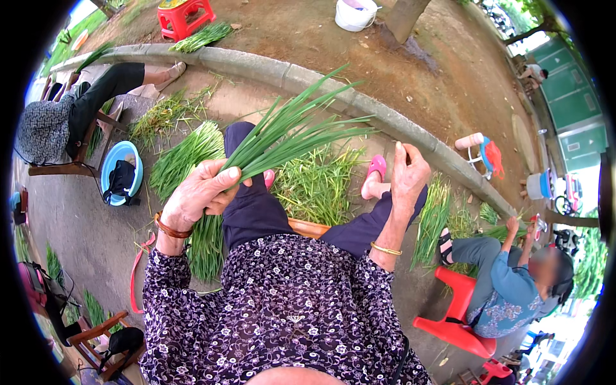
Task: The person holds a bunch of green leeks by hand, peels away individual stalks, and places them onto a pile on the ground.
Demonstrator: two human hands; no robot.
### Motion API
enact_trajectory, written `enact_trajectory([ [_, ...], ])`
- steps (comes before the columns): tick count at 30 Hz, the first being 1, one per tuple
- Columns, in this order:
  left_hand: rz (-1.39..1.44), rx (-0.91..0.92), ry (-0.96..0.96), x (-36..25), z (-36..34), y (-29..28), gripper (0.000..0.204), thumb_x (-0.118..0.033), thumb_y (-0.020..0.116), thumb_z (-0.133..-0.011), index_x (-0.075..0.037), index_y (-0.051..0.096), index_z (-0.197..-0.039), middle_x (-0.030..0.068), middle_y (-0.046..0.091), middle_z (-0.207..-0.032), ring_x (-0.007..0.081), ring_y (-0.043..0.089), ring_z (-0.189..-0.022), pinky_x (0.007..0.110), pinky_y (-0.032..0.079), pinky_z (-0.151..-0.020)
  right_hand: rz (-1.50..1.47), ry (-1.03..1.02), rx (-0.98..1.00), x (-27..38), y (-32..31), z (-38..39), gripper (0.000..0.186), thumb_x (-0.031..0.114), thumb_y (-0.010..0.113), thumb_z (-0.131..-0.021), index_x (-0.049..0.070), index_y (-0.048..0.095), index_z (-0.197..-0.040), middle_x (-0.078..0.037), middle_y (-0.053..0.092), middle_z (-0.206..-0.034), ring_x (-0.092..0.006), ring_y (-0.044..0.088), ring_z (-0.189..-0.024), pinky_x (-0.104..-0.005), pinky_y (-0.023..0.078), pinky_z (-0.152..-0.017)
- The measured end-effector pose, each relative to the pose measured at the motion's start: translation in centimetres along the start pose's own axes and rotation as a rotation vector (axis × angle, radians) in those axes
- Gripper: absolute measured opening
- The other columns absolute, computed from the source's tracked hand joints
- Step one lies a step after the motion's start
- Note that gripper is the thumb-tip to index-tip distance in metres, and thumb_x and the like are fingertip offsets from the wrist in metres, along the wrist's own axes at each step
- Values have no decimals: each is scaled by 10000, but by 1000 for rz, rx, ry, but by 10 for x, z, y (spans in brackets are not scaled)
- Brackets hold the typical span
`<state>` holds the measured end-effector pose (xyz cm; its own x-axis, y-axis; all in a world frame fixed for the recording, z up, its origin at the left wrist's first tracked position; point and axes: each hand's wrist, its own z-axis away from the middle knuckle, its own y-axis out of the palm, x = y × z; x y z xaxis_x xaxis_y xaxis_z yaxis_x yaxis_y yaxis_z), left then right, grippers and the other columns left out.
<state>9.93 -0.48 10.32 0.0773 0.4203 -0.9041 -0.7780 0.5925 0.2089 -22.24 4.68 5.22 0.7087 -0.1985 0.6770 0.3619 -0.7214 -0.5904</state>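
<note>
A bunch of long, flat green chives (292, 125) is gripped in my left hand (199, 196), its leaves fanning up and to the right across my lap. My right hand (409, 173) is raised above my right knee, apart from the leaf tips, with thumb and fingertips pinched together. Whether anything small sits in that pinch cannot be made out. Between my feet lies a loose heap of yellowish-green trimmings (317, 186). Left of my knee a large pile of chives (186, 157) rests on the ground, and more chives (205, 247) lie below my left wrist.
A curb (256, 67) curves beyond my feet. To the left stands a blue basin (122, 172) with a dark bag inside, near a seated person (51, 131). At right another person (513, 289) sits on a red stool (459, 321), beside more chives (433, 221). A white bucket (355, 16) stands far off.
</note>
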Motion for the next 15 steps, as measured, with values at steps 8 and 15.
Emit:
enact_trajectory([
  [8,-117,-79,61,1,2,4,300,-333,515,-837,-38,564,-820,-78,324,-503,4,251,-412,163,171,-365,-421,252,65,20,-14,2,169,114,536,-814,-33,587,-879,-49,554,-623,-72,466,-504,-227,370,-462],
  [15,-840,-319,467,-2,3,12,178,-158,549,-797,-4,550,-886,78,471,-522,168,468,-440,277,354,-430,-723,311,69,42,-29,6,150,106,546,-808,-27,597,-853,-25,532,-612,-24,388,-428,-162,281,-370],
])
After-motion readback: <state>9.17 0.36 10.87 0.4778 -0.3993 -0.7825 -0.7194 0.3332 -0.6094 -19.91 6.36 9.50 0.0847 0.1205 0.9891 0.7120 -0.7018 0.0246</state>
